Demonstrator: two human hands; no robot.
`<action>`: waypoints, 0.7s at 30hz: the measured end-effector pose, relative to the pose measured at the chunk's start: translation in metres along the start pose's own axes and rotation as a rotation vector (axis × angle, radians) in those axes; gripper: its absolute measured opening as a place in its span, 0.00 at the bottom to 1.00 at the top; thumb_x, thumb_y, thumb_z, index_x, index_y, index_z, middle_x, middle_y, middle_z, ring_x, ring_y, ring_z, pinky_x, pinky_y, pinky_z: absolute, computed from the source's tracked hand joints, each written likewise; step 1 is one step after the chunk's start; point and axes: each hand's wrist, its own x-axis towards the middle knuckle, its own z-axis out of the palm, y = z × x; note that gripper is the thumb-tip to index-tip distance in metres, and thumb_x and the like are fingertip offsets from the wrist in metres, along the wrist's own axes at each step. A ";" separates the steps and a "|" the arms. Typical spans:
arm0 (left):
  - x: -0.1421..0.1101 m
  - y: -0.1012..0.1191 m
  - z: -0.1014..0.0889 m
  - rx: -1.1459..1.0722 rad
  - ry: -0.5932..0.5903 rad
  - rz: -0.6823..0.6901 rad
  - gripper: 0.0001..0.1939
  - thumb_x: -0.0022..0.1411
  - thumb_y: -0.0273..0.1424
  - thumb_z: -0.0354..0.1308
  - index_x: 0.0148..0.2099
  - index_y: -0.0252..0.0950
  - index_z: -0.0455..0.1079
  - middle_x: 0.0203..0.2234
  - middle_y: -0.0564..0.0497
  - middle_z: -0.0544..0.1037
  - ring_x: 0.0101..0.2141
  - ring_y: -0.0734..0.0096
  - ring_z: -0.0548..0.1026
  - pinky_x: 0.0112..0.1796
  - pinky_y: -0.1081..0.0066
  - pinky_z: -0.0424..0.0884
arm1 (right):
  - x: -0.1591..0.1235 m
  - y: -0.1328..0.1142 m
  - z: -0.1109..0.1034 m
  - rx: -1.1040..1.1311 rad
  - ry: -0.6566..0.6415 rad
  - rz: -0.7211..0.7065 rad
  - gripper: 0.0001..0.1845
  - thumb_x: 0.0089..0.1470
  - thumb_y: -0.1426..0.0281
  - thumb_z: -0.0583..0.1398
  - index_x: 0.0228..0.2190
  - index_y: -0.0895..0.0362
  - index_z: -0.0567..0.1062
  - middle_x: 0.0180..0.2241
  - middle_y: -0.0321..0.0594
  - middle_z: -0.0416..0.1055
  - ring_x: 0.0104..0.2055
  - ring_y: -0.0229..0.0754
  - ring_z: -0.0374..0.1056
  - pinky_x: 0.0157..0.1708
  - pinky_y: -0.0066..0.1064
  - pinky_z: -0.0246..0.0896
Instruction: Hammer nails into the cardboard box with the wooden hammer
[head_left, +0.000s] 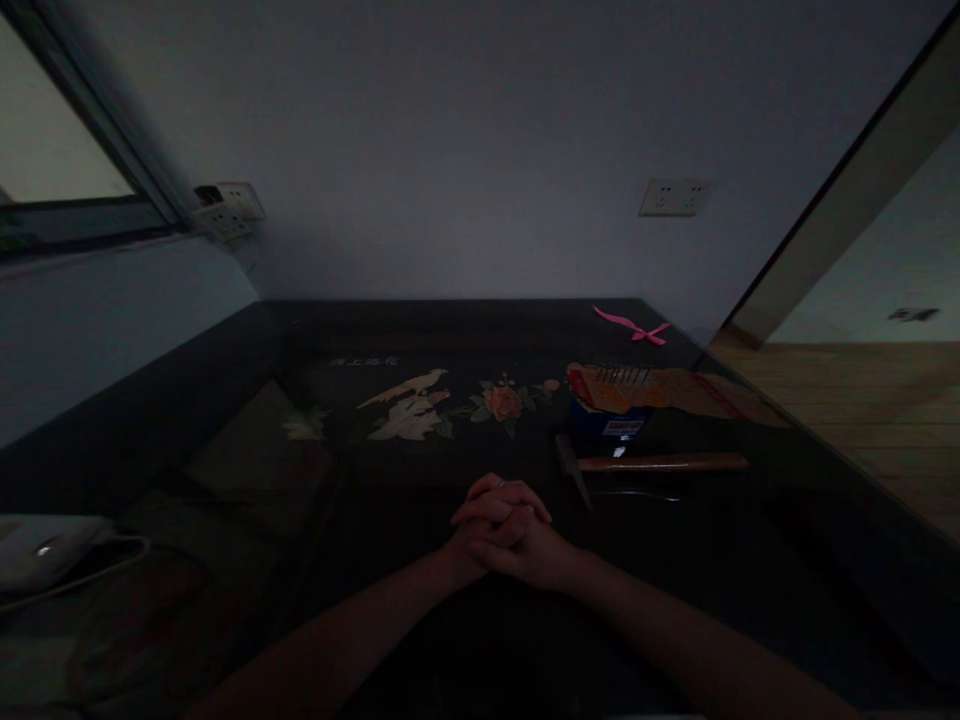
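My left hand (471, 550) and my right hand (534, 548) are clasped together over the dark glossy table (420, 640), their fingers interlaced. Nothing shows between them, though the palms are hidden. Just to the right of my hands lies a hammer (660, 463), its metal head towards me and its wooden handle pointing right. Behind the hammer is a blue box (611, 422). A torn piece of printed cardboard (675, 392) rests over it, with several thin nail-like pieces (622, 375) in a row on top. The room is dim, so fine detail is lost.
A pink ribbon (637, 332) lies near the table's far right corner. On the left sits a white device (49, 550) with a cable. Wall sockets (675, 197) are on the wall behind; a window (60, 120) is at upper left. Wooden floor (847, 400) shows beyond the right edge.
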 end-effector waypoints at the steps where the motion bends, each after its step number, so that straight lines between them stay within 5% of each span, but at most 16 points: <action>1: 0.000 0.000 -0.001 -0.047 0.024 -0.013 0.14 0.63 0.26 0.42 0.46 0.33 0.66 0.41 0.49 0.70 0.44 0.68 0.69 0.45 0.74 0.63 | 0.000 0.000 0.000 -0.001 0.001 0.001 0.16 0.55 0.64 0.59 0.45 0.53 0.73 0.43 0.42 0.62 0.49 0.47 0.60 0.44 0.41 0.61; 21: 0.000 0.005 -0.001 -0.263 0.133 -0.032 0.12 0.56 0.26 0.47 0.40 0.37 0.70 0.36 0.50 0.72 0.40 0.66 0.71 0.43 0.71 0.67 | 0.000 0.000 0.000 0.005 0.001 0.008 0.16 0.54 0.67 0.59 0.45 0.53 0.73 0.44 0.42 0.62 0.48 0.45 0.61 0.45 0.40 0.61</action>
